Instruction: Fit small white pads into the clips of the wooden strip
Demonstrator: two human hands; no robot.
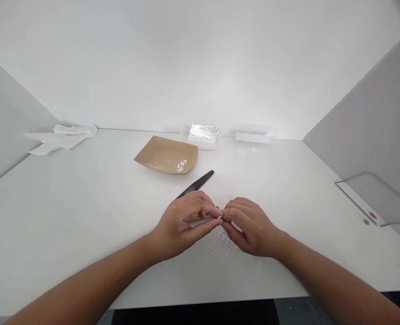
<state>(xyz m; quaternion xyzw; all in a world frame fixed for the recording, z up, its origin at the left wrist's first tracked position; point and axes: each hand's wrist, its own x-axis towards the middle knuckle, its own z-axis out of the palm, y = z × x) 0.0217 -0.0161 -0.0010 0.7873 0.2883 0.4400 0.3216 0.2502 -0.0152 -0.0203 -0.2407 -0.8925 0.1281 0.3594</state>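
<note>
My left hand (183, 223) and my right hand (249, 225) meet over the middle of the white table (85, 216), fingertips pinched together on a tiny dark piece (223, 219) too small to name. Below them lies a clear sheet with a grid of small squares (222, 246). A black flat tool (196, 183) lies just behind my left hand, partly hidden by it. Farther back sits a brown paper tray (164, 154) with a few small white bits (181, 165) in it.
Crumpled white paper (62, 136) lies at the back left. Two clear plastic boxes (204, 134) (254, 134) stand by the back wall. A clear plate with coloured dots (369, 198) leans at the right wall. Grey side panels close in both sides.
</note>
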